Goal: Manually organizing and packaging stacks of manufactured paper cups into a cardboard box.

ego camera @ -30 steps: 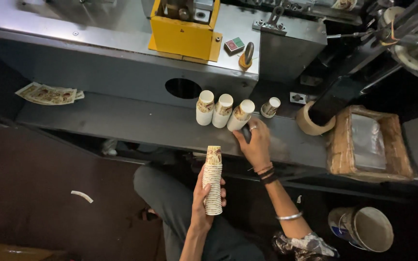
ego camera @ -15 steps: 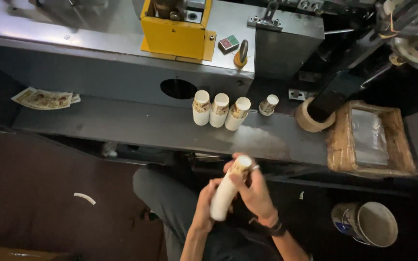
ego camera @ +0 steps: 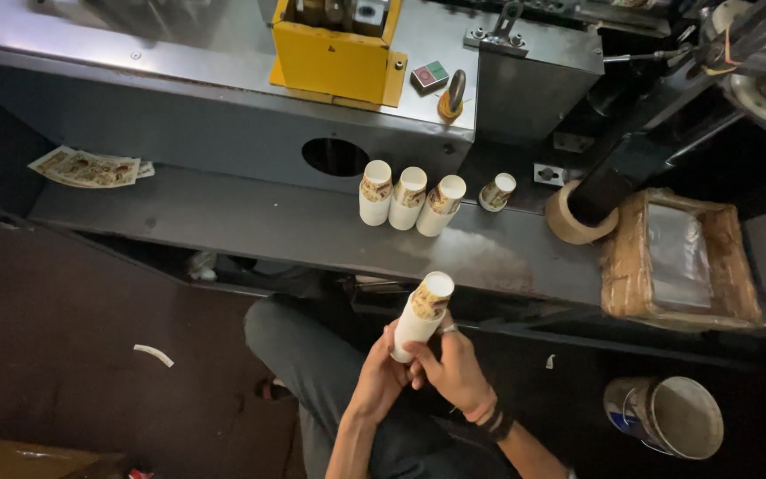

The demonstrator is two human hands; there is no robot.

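Since half a second ago almost nothing has moved: both my hands still hold the cup stack [ego camera: 421,316] in front of my knees, and it leans a little more to the upper right now. One second ago my right hand was up at the shelf, beside the standing stacks.

From left to right: flat printed paper blanks [ego camera: 89,167] lie at the far left end of the grey shelf [ego camera: 250,222]. Below them, on the dark floor, lies a small white strip [ego camera: 152,355]. Further right, above the shelf, stands the yellow box [ego camera: 330,60] of the machine, and under it there is a round hole [ego camera: 335,157] in the grey panel.

On the shelf, just right of the hole, three cup stacks [ego camera: 410,197] stand close together, touching each other, and a single cup [ego camera: 496,192] lies tilted just beside them.

Below the shelf edge, my left hand [ego camera: 380,377] grips the lower end of the held stack, and my right hand [ego camera: 456,368] is closed around the same end from the other side. The hands are together, touching. The stack's white rim points up toward the shelf.

Further right a tape roll [ego camera: 578,222] stands on the shelf, then a brown wrapped bundle [ego camera: 680,262]. A bucket [ego camera: 667,417] stands on the floor at the lower right.
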